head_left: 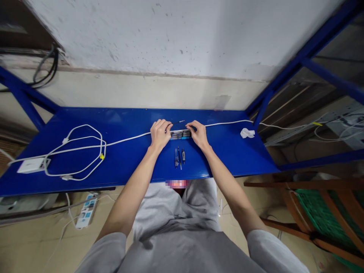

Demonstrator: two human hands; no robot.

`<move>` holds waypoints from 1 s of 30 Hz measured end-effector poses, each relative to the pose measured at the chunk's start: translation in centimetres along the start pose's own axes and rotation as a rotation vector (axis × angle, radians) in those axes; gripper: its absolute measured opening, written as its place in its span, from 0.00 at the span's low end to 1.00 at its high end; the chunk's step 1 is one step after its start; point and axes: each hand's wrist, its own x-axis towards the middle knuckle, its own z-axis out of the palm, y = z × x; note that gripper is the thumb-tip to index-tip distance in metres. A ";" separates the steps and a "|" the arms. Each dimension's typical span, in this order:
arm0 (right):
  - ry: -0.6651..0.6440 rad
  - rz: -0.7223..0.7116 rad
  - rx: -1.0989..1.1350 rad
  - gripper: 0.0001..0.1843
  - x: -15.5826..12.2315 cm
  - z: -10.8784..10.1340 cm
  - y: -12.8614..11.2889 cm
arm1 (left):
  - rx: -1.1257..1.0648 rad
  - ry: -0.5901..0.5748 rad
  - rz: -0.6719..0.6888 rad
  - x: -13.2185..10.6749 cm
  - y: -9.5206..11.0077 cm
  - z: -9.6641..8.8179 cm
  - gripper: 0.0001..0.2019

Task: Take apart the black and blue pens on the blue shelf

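Note:
My left hand (160, 133) is closed, its thumb and fingertips pinching a thin dark pen refill (178, 122) with a pale end that points right. Across from it, my right hand (198, 133) has thumb and forefinger curled close together near that end; whatever lies between them is too small to make out. Between the hands lies a row of several pens (180, 135), side by side and partly covered by the fingers. Nearer to me, apart from the row, rest a clear pen barrel (176, 157), a slim dark pen part (179, 157) and a grey-and-black pen piece (183, 156).
A white cable (129, 139) crosses the blue table (227, 151) behind the pens. At left are its coiled loop (104, 142) and a white box (32, 165). Crumpled white tissue (247, 133) lies at right. A wall stands behind; blue frame posts flank the table.

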 end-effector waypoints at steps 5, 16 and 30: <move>0.016 0.064 0.060 0.06 -0.1 0.3 -0.2 | -0.057 -0.044 0.030 0.0 0.0 0.2 0.15; 0.010 0.026 0.069 0.10 0.0 0.3 -0.5 | -0.068 -0.056 0.030 0.1 0.2 0.1 0.15; -0.045 0.035 0.098 0.07 0.0 0.3 -0.9 | -0.088 -0.037 0.010 0.0 0.2 0.2 0.14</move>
